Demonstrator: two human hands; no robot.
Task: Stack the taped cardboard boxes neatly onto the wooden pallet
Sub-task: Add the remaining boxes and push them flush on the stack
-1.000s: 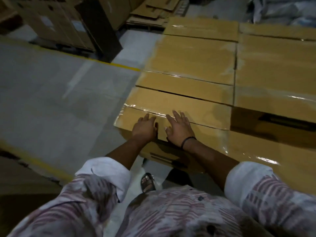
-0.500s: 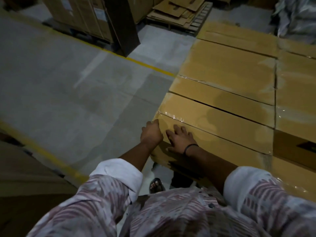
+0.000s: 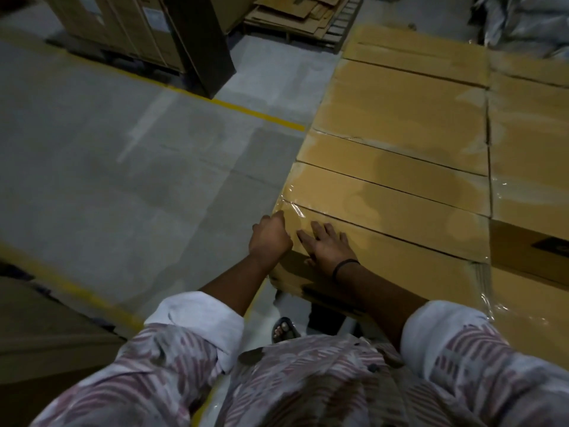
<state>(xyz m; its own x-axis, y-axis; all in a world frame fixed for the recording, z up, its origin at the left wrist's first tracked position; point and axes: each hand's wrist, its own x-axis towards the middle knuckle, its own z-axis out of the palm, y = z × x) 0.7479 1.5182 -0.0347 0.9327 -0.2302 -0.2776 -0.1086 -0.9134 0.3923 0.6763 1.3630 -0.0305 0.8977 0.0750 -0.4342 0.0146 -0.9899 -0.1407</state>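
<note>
Several brown cardboard boxes sealed with clear tape lie side by side in a flat layer on the right. The nearest long box (image 3: 400,260) runs across in front of me. My left hand (image 3: 269,235) is at its left end corner, fingers curled over the edge and thumb up against the tape. My right hand (image 3: 328,246), with a black band at the wrist, lies flat on the box top just beside it, fingers spread. More taped boxes (image 3: 400,118) fill the layer behind. The pallet beneath is hidden.
Grey concrete floor with yellow lines (image 3: 261,115) spreads to the left. A dark column (image 3: 203,41) and tall cartons (image 3: 123,23) stand at the back left. Flattened cardboard (image 3: 301,13) lies on a pallet behind. My sandalled foot (image 3: 284,329) is under the box edge.
My left hand has slid from the box top to its left end corner and curled over the edge. The right hand stays flat on top. The view has swung left.
</note>
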